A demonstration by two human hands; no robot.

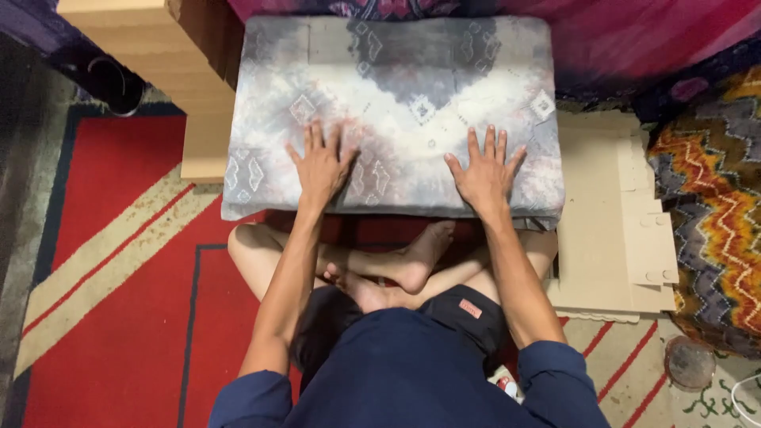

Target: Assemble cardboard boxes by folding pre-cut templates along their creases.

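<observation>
A red carpet (119, 317) with cream and dark stripes covers the floor, and the person sits cross-legged on it, bare feet tucked under the near edge of a folded grey-and-white tie-dye cloth (396, 95) that lies flat in front of the knees. The left hand (321, 166) rests palm down on the near left part of the cloth, fingers spread wide and pointing away from the body. The right hand (485, 174) lies the same way on the near right part, fingers fanned out, holding nothing. The two hands are well apart, with a bare stretch of the cloth between them. To the left, a pale wooden piece of furniture (170, 71) stands just beside the cloth's left edge and seems to touch its far corner. A dark round object (115, 83) sits on the floor beside that furniture. On the right, a stack of flat cardboard sheets (610, 230) lies partly under the cloth's right edge. Farther right is a rug with orange, yellow and grey zigzags (713, 198), and near it, at the lower right, a small round lid-like thing (688, 362). Pink and purple fabric (634, 40) hangs across the far side behind the cloth.
</observation>
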